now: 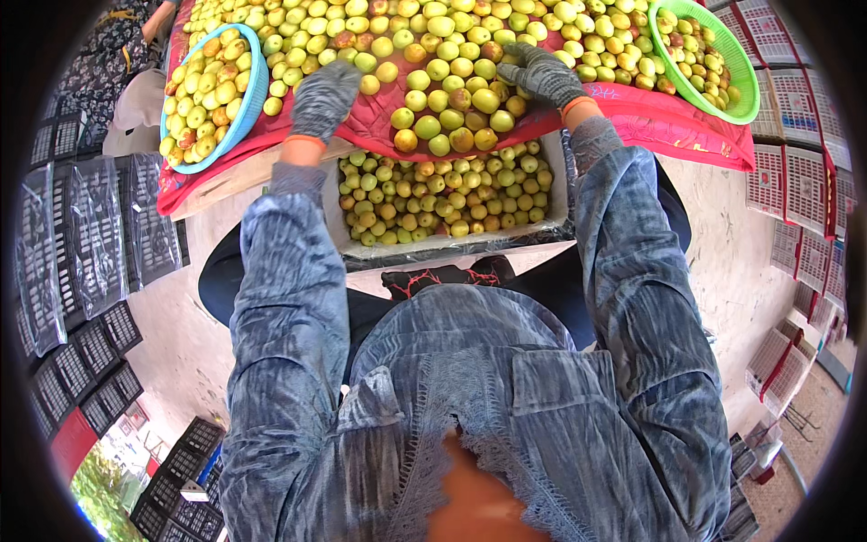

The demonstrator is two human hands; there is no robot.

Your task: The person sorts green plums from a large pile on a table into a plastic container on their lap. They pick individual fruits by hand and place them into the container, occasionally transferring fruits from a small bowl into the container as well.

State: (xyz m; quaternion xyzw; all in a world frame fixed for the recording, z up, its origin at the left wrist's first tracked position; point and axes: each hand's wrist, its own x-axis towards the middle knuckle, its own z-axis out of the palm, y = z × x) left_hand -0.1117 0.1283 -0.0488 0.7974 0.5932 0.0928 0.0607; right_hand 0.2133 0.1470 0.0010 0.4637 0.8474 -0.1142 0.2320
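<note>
Yellow-green jujubes point(460, 100), some with red-brown patches, lie spread over a red quilted cloth point(379, 129) on the table before me. My left hand point(326, 100), in a grey striped knit glove, is over the cloth's near part with its fingers curled down. Whether it holds a fruit is hidden. To the right, my right hand point(546, 76), gloved the same way, rests at the edge of a cluster of jujubes, fingers spread and thumb apart. Below the cloth's edge, a lined crate point(557, 227) holds many more jujubes point(440, 196).
A blue plastic basket point(256, 85) full of jujubes stands at the left, a green one point(744, 95) at the right. Black crates point(88, 352) line the left side; white crates point(799, 115) are stacked right. Another person's arm point(157, 22) shows at upper left.
</note>
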